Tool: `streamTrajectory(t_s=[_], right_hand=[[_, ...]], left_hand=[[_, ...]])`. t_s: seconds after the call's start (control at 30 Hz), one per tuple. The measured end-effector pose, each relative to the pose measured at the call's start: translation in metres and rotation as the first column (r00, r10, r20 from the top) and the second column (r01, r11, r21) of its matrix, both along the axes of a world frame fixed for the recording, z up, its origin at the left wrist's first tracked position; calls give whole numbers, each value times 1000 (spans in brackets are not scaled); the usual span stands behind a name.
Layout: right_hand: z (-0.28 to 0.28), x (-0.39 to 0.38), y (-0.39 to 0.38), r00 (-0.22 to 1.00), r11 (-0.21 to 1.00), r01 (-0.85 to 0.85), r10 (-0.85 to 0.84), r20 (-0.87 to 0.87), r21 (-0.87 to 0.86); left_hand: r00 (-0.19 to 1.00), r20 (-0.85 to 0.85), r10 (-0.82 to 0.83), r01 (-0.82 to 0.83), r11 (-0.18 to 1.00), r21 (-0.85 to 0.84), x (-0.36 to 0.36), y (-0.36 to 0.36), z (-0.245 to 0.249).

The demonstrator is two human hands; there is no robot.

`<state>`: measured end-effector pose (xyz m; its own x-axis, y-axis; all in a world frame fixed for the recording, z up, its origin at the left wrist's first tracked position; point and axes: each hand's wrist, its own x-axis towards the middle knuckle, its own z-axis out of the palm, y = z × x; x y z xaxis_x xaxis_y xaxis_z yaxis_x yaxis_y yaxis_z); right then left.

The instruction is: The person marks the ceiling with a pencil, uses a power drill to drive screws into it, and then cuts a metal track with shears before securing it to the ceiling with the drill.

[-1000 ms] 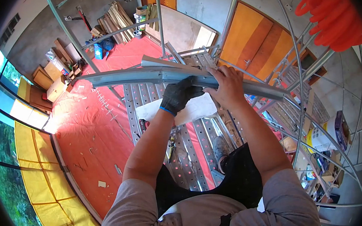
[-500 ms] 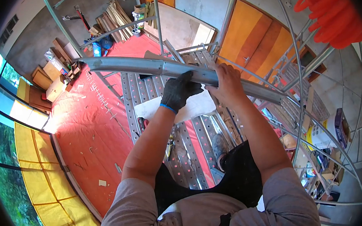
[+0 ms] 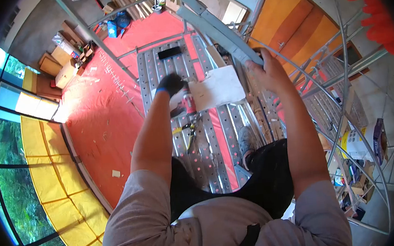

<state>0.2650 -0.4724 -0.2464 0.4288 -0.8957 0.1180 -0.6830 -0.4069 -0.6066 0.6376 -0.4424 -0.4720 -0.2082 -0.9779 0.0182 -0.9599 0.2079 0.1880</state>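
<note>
Strong daylight is admitted through the windows at left, where glare is seen; straight lines are bent by fisheye distortion, and edges are vignetted.

Left hand low, right hand clenched high.
</note>
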Motion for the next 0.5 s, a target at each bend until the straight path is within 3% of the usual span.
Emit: streamTrajectory(t_s=[0.03,0.07,0.1,0.13,0.17,0.23,0.3,0.37,0.5], right_hand=[[-3,-3,-3,997,999,-17,15,73,27],[-8,-6,-4,989,998,-32,26,145,45],[-12,-9,-5,976,997,-46,32,215,61],[-14,-12,-8,957,990,-72,35,289,120],[-16,-14,-11,932,978,-106,34,361,181],[-23,-19,-19,907,951,-124,-6,421,282],[-25,-23,-24,877,910,-150,-58,477,386],[-17,-25,-23,848,852,-190,-108,519,487],[-13,-24,-25,831,812,-220,-133,539,540]], left_hand=[[955,-32,294,-289,951,108,5,7,-46],[953,-1,304,-283,888,363,8,18,-60],[978,199,69,-175,794,582,18,7,-134],[925,207,319,-379,731,568,-3,33,-113],[826,171,537,-527,629,572,-28,55,-57],[852,227,471,-497,597,630,-33,58,-67],[806,194,560,-555,598,579,-35,56,-86],[809,247,533,-569,606,556,-35,50,-96],[813,300,499,-575,610,546,-47,36,-114]])
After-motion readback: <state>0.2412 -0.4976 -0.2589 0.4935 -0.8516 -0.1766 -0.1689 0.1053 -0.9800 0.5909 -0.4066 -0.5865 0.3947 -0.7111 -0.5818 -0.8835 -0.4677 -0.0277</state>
